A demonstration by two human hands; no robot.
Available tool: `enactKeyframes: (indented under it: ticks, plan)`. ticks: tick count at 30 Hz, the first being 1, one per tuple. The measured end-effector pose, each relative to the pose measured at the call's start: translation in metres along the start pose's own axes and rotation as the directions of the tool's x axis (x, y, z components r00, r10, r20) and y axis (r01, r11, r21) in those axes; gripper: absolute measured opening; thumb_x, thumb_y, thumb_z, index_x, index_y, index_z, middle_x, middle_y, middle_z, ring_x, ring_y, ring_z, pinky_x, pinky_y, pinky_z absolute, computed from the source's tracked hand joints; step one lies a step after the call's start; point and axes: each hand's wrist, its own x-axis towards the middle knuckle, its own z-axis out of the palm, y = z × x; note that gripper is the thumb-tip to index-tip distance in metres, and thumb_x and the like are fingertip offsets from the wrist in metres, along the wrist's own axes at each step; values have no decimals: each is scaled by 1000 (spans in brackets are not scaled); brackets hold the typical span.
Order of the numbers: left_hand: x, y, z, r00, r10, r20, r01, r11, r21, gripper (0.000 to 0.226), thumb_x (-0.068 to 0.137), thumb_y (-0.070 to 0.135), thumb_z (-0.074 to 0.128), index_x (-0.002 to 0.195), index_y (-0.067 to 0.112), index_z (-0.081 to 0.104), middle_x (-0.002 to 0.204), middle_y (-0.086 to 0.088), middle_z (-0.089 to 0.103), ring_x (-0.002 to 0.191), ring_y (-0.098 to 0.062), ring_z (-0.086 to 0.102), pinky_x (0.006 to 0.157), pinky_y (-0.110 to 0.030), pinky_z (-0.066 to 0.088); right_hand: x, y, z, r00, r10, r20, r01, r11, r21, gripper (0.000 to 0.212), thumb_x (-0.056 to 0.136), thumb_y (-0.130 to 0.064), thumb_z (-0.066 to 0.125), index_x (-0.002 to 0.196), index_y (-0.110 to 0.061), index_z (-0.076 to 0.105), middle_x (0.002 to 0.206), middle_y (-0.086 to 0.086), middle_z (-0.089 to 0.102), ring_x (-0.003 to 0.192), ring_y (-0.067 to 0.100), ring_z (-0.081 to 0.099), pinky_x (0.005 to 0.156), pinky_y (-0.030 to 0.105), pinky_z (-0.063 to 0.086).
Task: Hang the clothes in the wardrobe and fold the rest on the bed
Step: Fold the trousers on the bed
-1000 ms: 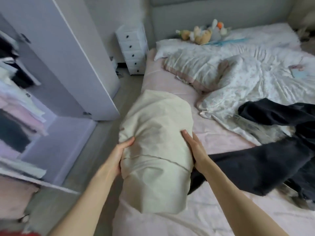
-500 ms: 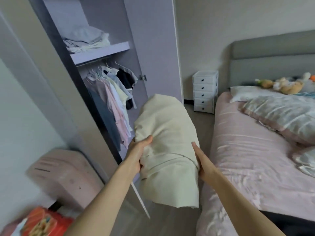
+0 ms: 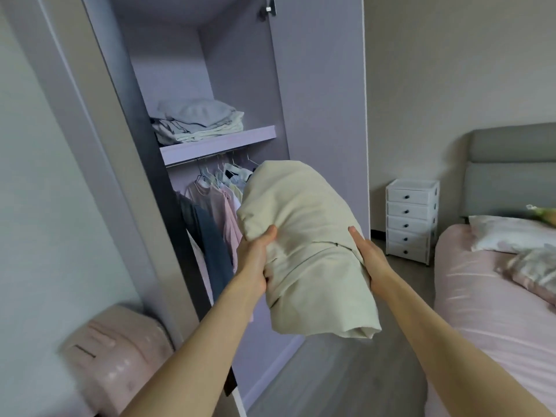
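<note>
A folded cream garment (image 3: pixel 304 245) is held up in front of the open lilac wardrobe (image 3: pixel 319 85). My left hand (image 3: pixel 254 260) grips its left side, thumb on top. My right hand (image 3: pixel 368 258) holds its right side with fingers underneath. Behind the bundle, several clothes on hangers (image 3: pixel 216 200) hang from the rail under a shelf (image 3: pixel 216 144). On that shelf lies a stack of folded clothes (image 3: pixel 198 120). The bed (image 3: pixel 493 296) with its pink sheet is at the right.
The open wardrobe door (image 3: pixel 325 115) stands right behind the bundle. A white drawer chest (image 3: pixel 410 219) sits by the grey headboard (image 3: pixel 511 170). A pink suitcase (image 3: pixel 117 356) lies at the lower left. Pillows (image 3: pixel 517 236) lie at the bed's head.
I have turned from the bed to the wardrobe, lifting the cream bundle up and closer to the shelf. Both hands keep the same grip.
</note>
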Motion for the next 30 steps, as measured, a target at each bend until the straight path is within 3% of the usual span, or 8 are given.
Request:
enactKeyframes:
  ticks: [4, 7, 15, 18, 23, 26, 28, 30]
  plan:
    - [87, 9, 37, 997, 46, -70, -47, 999, -19, 31, 82, 19, 70, 111, 15, 61, 96, -4, 68, 76, -18, 65, 55, -23, 49, 105, -24, 5, 997, -41, 67, 43, 999, -28, 66, 74, -69, 58, 123, -25, 51, 112, -2, 63, 101, 21, 61, 94, 42, 47]
    - [153, 24, 66, 991, 90, -103, -94, 995, -37, 34, 82, 16, 69, 114, 10, 61, 101, -8, 68, 82, -22, 65, 65, -26, 53, 181, -45, 9, 990, -81, 111, 84, 996, -24, 58, 76, -66, 58, 117, -25, 55, 104, -6, 65, 93, 16, 62, 73, 33, 48]
    - [274, 128, 82, 943, 242, -228, -258, 965, -45, 44, 81, 19, 71, 122, 10, 59, 114, -10, 66, 103, -27, 63, 88, -39, 52, 318, -150, 102, 903, -245, 352, 256, 967, 15, 42, 86, -56, 52, 117, -28, 54, 110, -9, 62, 95, 7, 60, 71, 26, 46]
    - [296, 179, 62, 901, 343, -266, -363, 931, -29, 46, 82, 23, 69, 126, 14, 57, 117, -7, 65, 107, -27, 61, 91, -42, 50, 339, -183, 153, 794, -351, 496, 366, 928, 71, 46, 88, -54, 51, 129, -33, 49, 127, -10, 57, 111, 10, 57, 94, 33, 46]
    - [331, 261, 20, 783, 515, -350, -558, 829, -30, 45, 87, 25, 64, 129, 13, 54, 121, -8, 63, 110, -29, 60, 94, -47, 49, 357, -242, 248, 584, -521, 623, 611, 787, 85, 62, 91, -51, 47, 146, -31, 26, 146, -14, 33, 128, 5, 38, 108, 28, 30]
    - [350, 307, 0, 706, 563, -429, -638, 769, -40, 41, 88, 24, 64, 126, 13, 56, 118, -7, 64, 105, -29, 62, 87, -46, 52, 362, -270, 296, 406, -623, 668, 786, 612, 93, 63, 92, -50, 46, 147, -34, 22, 149, -13, 26, 133, 1, 27, 107, 22, 19]
    - [372, 336, -23, 665, 575, -477, -676, 734, -58, 39, 88, 24, 63, 125, 15, 56, 118, -6, 64, 103, -28, 62, 86, -45, 52, 373, -280, 334, 234, -652, 721, 870, 471, 143, 62, 91, -51, 46, 146, -39, 20, 150, -13, 24, 135, 0, 21, 107, 20, 14]
    - [392, 361, -48, 674, 560, -482, -676, 730, -98, 40, 88, 28, 62, 126, 17, 55, 120, -6, 63, 107, -29, 60, 91, -47, 49, 384, -288, 369, 96, -623, 777, 937, 319, 140, 70, 87, -57, 49, 146, -42, 15, 153, -14, 17, 140, 2, 12, 112, 23, 11]
